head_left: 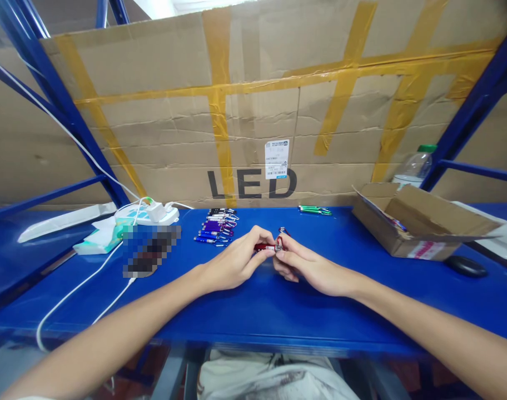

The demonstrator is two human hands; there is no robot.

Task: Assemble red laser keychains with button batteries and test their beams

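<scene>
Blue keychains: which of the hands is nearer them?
Left. The left hand is just right of the blue keychains; the right hand is farther right.

Both the left hand (235, 264) and right hand (316, 268) partly cover the red tube (263, 247). The white label's (276, 159) fine print is illegible. The box (374, 230) hides the bottle's (418, 164) base. The pixelated object (151, 253) is unidentifiable.

Red light (262, 246): slim, glossy barrel, small pale marking toward right end, silvery end piece (278, 248) beyond it. Roughly level, lying crosswise between both grips. Barrel pinched by thumb and fingers of left hand (232, 265), left part hidden there. Red clip (279, 240) at silvery end, upright, beside fingertips of right hand (320, 271), partly covered.
</scene>
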